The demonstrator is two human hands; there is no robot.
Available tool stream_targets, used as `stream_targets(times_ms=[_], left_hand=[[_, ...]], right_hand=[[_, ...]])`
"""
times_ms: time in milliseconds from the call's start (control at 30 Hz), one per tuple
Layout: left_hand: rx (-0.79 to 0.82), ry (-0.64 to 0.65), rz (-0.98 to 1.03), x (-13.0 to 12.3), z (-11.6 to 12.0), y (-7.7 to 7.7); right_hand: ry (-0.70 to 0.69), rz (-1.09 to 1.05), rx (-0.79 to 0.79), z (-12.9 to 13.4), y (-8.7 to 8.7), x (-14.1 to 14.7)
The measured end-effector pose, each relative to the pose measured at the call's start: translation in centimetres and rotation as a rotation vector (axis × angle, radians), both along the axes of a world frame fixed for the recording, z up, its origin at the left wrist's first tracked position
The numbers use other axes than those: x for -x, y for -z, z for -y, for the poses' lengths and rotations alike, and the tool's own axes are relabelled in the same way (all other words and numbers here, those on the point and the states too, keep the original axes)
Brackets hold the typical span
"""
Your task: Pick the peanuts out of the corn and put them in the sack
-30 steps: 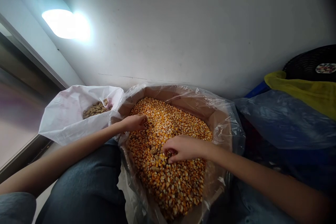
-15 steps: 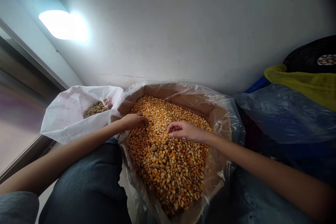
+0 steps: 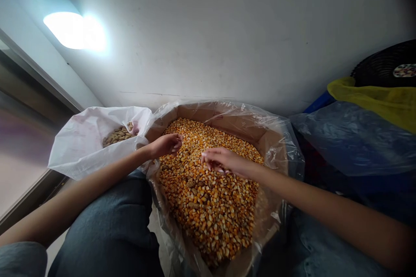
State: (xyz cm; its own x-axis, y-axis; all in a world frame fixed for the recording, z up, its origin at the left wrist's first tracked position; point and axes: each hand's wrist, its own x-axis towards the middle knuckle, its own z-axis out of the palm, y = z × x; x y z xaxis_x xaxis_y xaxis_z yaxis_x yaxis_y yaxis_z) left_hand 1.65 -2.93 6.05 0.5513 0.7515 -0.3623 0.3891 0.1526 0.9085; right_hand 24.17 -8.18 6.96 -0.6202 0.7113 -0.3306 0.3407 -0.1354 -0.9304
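Loose yellow-orange corn kernels (image 3: 224, 212) fill a large bag (image 3: 276, 138) lined with clear plastic, between my knees. Over the left part of the corn is my left hand (image 3: 167, 144), its fingers curled together; whatever they hold, if anything, is too small to name. My right hand (image 3: 219, 159) hovers above the middle of the corn with its fingers apart and nothing visible in them. A few peanuts in their shells (image 3: 191, 183) lie on the kernels just below my right hand. More unshelled peanuts (image 3: 118, 135) sit in a white sack (image 3: 81, 138) at the left.
A grey wall (image 3: 208, 30) rises behind the bags, with a bright lamp (image 3: 74, 30) at upper left. On the right are a clear plastic sheet (image 3: 354, 138), a yellow mesh cloth (image 3: 373, 99) and a black fan-like object (image 3: 383, 62).
My left hand has lifted off the kernels and its fingers have curled in. My right hand has shifted slightly left, and its fingers have spread.
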Motion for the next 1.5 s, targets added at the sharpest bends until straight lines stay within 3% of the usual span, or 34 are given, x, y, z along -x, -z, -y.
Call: stream_targets(times_ms=[67,133,200,267,333,433,567,667,800,867,967,1033,1100,1167,1267,1400,1500], left_hand=[[-0.080,0.181,-0.180,-0.6,0.9,-0.5],[-0.251,0.432,-0.391,-1.6,2.1,-0.9],[-0.427,0.646,-0.574,-2.6,3.3,-1.0],[-0.513,0.759,-0.666,-3.3,3.9,-0.9],[-0.485,0.798,-0.626,-3.5,3.9,-0.6],[-0.308,0.764,-0.400,-2.9,2.8,-0.5],[0.003,0.499,-0.156,-1.4,1.5,-0.9],[0.202,0.306,0.038,-0.8,1.2,-1.0],[0.217,0.174,0.123,-0.6,1.2,-0.9],[0.080,0.206,0.011,-0.6,1.1,-0.7],[-0.214,0.443,-0.268,-0.9,1.3,-0.4],[-0.356,0.624,-0.465,-1.3,1.7,-0.2],[-0.424,0.729,-0.649,-1.8,2.1,0.0],[-0.442,0.772,-0.772,-2.1,2.5,0.2],[-0.385,0.797,-0.728,-2.2,2.3,0.6],[-0.334,0.750,-0.611,-1.7,1.8,1.1],[-0.337,0.760,-0.661,-1.7,1.9,1.2]], right_hand=[[0.093,-0.175,0.216,-0.3,-0.2,-0.3],[0.108,-0.222,0.294,-0.4,-0.1,-0.4],[0.085,-0.111,0.217,-0.3,0.2,-0.2],[0.026,0.079,-0.006,0.0,0.5,0.3],[-0.073,0.280,-0.265,0.5,0.7,0.8],[-0.242,0.528,-0.558,1.4,0.9,1.5],[-0.357,0.665,-0.708,2.0,1.3,2.0],[-0.292,0.533,-0.559,1.6,1.4,1.9],[-0.090,0.076,0.012,0.5,0.9,1.0],[0.031,-0.174,0.246,-0.1,0.6,0.4],[0.146,-0.321,0.332,-0.7,0.8,-0.2],[0.167,-0.203,0.214,-0.7,1.2,-0.2],[0.115,0.003,-0.034,-0.6,1.4,0.2],[0.001,0.241,-0.331,-0.2,1.4,0.8],[-0.198,0.566,-0.654,0.7,1.1,1.8],[-0.348,0.743,-0.789,1.3,1.5,2.7],[-0.264,0.687,-0.694,1.2,1.9,2.9]])
